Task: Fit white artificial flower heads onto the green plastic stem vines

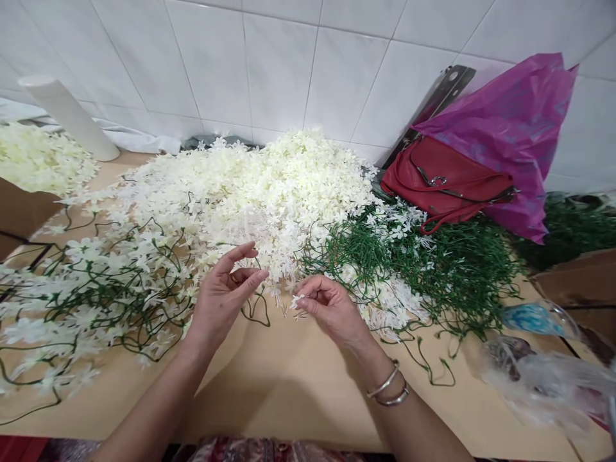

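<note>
My left hand point(225, 289) is raised over the table's middle, with thumb and index fingertip apart. Thin green stems point(262, 316) show beside and below its thumb; I cannot see any of them gripped. My right hand point(332, 308), with two bangles on its wrist, pinches a small white flower piece point(297, 299) between thumb and fingers. Just beyond both hands spreads a large heap of white artificial flower petals point(283, 186). To the left lie white flowers joined to green stems point(110, 289). On the right is a pile of loose green stems point(433, 269).
A red handbag point(443, 179) and a purple plastic bag point(520, 135) lean near the tiled wall point(279, 70). A white roll point(72, 119) stands back left by more pale petals point(38, 157). Clear plastic bags point(553, 378) lie at the right. Cardboard boxes point(24, 215) flank the table point(269, 391).
</note>
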Demonstrator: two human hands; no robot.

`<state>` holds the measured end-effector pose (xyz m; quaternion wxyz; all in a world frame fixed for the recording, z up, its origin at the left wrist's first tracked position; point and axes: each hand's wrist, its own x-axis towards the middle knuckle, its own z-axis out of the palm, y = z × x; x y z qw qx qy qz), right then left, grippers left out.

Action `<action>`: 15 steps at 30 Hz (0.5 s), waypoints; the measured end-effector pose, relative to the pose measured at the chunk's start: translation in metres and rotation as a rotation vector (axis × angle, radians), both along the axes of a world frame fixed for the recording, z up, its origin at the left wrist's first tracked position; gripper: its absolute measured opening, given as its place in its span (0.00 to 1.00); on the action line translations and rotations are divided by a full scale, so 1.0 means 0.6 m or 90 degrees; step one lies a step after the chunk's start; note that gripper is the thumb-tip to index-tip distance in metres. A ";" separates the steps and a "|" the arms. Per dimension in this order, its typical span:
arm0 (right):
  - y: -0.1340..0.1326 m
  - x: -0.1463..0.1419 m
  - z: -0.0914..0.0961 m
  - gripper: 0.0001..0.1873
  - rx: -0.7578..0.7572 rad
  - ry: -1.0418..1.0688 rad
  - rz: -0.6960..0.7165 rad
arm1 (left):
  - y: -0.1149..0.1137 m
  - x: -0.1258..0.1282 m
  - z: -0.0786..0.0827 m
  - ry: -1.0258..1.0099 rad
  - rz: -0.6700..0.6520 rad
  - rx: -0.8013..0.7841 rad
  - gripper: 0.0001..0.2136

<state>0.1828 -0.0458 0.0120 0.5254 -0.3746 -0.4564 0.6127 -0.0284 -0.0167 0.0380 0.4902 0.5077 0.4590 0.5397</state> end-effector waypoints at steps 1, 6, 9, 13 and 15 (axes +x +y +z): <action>-0.001 -0.001 0.000 0.12 -0.003 0.007 0.006 | -0.004 0.000 0.000 0.016 -0.023 0.008 0.24; 0.000 -0.001 0.001 0.11 -0.029 0.060 0.005 | -0.024 0.003 -0.007 0.155 -0.073 0.165 0.07; 0.001 0.004 0.004 0.10 -0.024 0.094 -0.011 | -0.028 0.002 -0.011 0.207 -0.067 0.222 0.04; -0.001 0.006 0.010 0.08 -0.004 0.116 -0.006 | -0.033 0.001 -0.002 0.242 -0.117 0.185 0.06; -0.003 0.004 0.014 0.07 0.012 0.121 0.008 | -0.038 0.003 0.005 0.272 -0.142 0.194 0.08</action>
